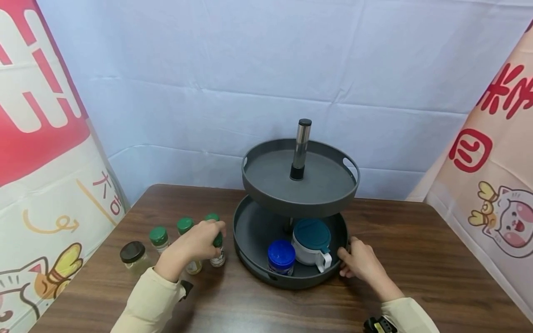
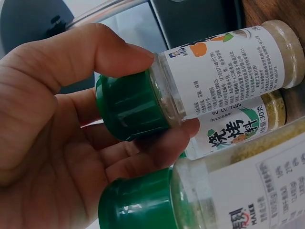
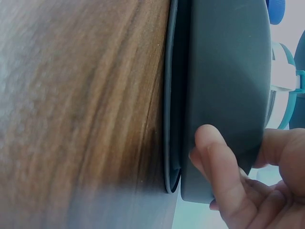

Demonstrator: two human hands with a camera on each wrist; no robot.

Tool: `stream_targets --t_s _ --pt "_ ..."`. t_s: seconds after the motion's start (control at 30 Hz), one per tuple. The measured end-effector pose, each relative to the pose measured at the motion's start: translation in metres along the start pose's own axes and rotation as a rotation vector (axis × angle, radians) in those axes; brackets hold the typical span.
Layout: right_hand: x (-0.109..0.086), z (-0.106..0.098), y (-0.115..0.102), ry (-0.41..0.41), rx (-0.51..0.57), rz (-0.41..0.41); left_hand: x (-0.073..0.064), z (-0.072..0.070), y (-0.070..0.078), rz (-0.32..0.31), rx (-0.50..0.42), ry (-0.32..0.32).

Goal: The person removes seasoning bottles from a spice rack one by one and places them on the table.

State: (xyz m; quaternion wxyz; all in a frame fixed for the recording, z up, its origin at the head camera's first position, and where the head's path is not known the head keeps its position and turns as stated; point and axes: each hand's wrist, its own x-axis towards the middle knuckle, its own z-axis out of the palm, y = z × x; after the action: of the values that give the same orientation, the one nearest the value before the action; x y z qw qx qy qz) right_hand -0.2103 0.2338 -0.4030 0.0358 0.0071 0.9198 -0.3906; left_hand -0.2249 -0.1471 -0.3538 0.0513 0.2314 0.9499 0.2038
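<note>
With thumb and fingers, my left hand [image 1: 195,243] pinches the green cap of a spice bottle [image 2: 224,71] with a white label. Its base is close to the wooden table in the head view. Other green-capped bottles stand around it; one spice bottle [image 2: 257,181] is nearest in the left wrist view. My right hand [image 1: 364,263] grips the right rim of the lower tray of a dark grey two-tier rack [image 1: 250,249], fingers against the outer wall [image 3: 228,71] and thumb over the edge. On that tray sit a blue-lidded jar [image 1: 281,256] and a white container with a teal lid [image 1: 312,236].
A black-lidded jar [image 1: 134,256] stands at the left end of the bottles. The rack's upper tray [image 1: 320,185] overhangs the lower one, around a metal post [image 1: 301,145]. A pale cloth [image 1: 187,115] hangs behind the table [image 1: 416,249], with printed cloths at both sides.
</note>
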Motion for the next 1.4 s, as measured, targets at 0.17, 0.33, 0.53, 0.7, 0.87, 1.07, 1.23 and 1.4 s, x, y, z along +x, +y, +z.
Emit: stream_targets --t_s 0.17,0.33,0.53,0.7,0.87,1.07,1.23,1.4 --pt "0.000 0.001 0.001 0.008 0.003 0.015 -0.001 0.000 0.000 0.003 0.020 0.006" --pt "0.000 0.001 0.001 0.011 0.003 0.021 -0.002 -0.009 0.004 0.036 0.076 0.032" --pt "0.000 0.001 0.000 0.006 -0.002 0.014 -0.005 -0.022 0.009 0.086 0.125 0.077" --pt "0.000 0.000 0.000 0.007 0.003 0.014 -0.007 -0.027 0.012 0.098 0.135 0.088" --pt "0.001 0.001 0.001 0.009 0.009 0.025 -0.007 -0.027 0.012 0.088 0.127 0.082" --pt "0.000 0.001 0.002 0.017 0.007 0.024 -0.002 -0.022 0.015 0.110 0.133 0.090" --pt "-0.001 0.001 0.001 0.017 0.015 0.013 0.004 -0.015 0.022 0.139 0.113 0.092" --pt "-0.001 0.001 0.001 0.009 0.016 0.011 0.012 -0.010 0.030 0.154 0.050 0.088"
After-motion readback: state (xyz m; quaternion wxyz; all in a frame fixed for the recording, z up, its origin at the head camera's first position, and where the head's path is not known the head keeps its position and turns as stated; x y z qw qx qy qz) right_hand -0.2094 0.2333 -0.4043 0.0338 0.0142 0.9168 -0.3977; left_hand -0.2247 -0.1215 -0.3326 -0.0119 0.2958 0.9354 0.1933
